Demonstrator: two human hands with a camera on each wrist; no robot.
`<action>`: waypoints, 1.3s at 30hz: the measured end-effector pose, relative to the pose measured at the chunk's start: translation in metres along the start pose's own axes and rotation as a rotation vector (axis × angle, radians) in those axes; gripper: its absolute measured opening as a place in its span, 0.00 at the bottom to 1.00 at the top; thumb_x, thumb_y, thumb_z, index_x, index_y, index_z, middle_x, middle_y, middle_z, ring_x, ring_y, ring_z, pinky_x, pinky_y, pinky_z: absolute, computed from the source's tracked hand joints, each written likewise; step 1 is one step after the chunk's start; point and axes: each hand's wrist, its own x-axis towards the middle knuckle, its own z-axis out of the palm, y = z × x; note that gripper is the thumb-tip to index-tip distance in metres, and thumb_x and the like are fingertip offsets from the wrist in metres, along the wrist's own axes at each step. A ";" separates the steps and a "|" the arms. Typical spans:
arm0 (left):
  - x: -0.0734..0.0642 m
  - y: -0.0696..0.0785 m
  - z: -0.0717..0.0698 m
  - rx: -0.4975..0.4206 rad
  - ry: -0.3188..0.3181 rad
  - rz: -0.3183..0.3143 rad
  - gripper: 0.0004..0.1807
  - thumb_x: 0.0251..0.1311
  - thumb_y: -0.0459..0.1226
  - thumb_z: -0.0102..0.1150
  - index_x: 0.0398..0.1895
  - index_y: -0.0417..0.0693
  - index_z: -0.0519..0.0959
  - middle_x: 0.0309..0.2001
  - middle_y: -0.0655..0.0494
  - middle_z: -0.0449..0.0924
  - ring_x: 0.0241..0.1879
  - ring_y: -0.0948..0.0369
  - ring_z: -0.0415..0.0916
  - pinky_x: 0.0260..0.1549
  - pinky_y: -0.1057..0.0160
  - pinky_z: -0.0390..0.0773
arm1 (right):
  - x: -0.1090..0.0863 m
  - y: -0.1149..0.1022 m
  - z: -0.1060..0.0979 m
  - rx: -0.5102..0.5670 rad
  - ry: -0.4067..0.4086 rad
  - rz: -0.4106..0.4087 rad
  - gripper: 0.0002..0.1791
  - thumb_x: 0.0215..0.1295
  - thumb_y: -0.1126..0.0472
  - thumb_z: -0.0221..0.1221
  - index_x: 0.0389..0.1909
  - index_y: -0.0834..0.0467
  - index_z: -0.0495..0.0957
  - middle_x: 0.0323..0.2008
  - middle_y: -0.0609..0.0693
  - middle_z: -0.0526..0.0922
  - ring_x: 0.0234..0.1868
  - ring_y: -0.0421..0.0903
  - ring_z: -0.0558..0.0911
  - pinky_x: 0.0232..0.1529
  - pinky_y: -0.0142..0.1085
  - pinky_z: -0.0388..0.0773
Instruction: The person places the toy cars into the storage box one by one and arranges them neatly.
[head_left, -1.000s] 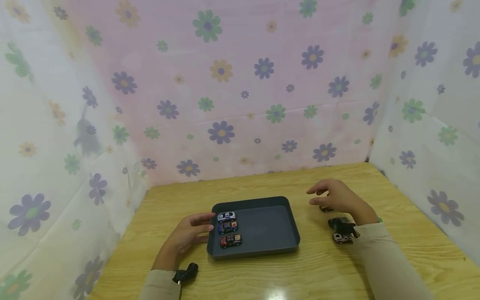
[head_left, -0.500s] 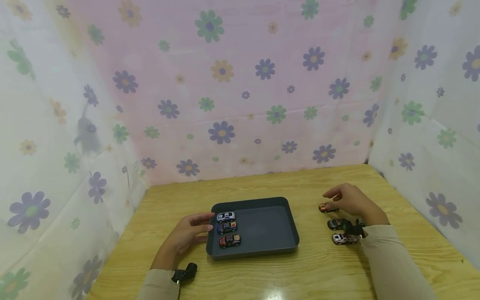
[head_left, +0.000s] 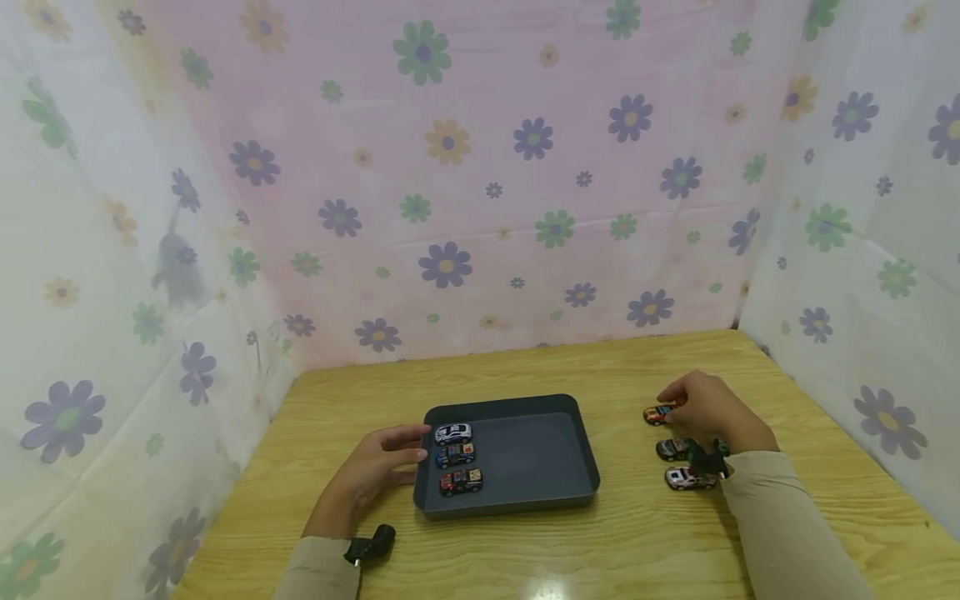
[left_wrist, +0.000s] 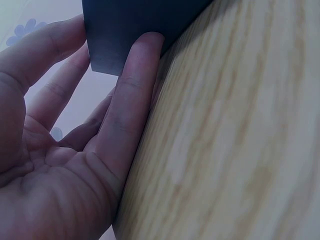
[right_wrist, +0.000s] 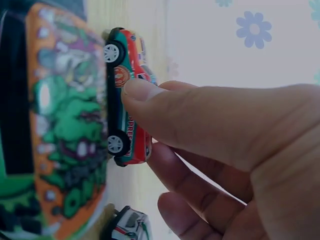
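My right hand [head_left: 708, 408] pinches a red and green toy car [right_wrist: 129, 117] by its sides, thumb on the near door, at the table's right. Toward me in the head view sit a dark toy car [head_left: 672, 449] and a white toy car [head_left: 688, 477], both partly behind the wrist camera. At the left, my left hand [head_left: 375, 471] rests its fingertips against the outer wall of a dark grey tray [head_left: 536, 458]. Inside the tray, along its left side, stand a white toy car [head_left: 453, 433], a blue one [head_left: 455, 455] and a red and black one [head_left: 461, 481].
The wood-grain table [head_left: 517, 558] is enclosed by flowered cloth [head_left: 480, 192] at the back and both sides. A car with a green monster print [right_wrist: 75, 120] looms close in the right wrist view.
My right hand has moved right and down onto the red and green car and now pinches it. The left hand and the tray have stayed in place.
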 end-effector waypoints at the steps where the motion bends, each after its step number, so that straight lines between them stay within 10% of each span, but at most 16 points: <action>1: 0.000 0.000 0.000 -0.001 -0.003 0.000 0.34 0.65 0.39 0.71 0.74 0.46 0.72 0.73 0.41 0.68 0.61 0.51 0.79 0.54 0.48 0.86 | 0.000 0.001 0.000 -0.003 0.002 0.000 0.18 0.62 0.68 0.66 0.53 0.64 0.86 0.50 0.61 0.87 0.49 0.60 0.85 0.45 0.54 0.85; 39: -0.001 0.001 0.001 -0.003 -0.008 -0.003 0.34 0.66 0.38 0.70 0.74 0.45 0.71 0.73 0.39 0.67 0.60 0.52 0.78 0.53 0.48 0.86 | 0.002 -0.022 0.012 0.036 -0.039 0.057 0.12 0.63 0.69 0.69 0.48 0.63 0.89 0.45 0.60 0.88 0.43 0.53 0.86 0.40 0.46 0.87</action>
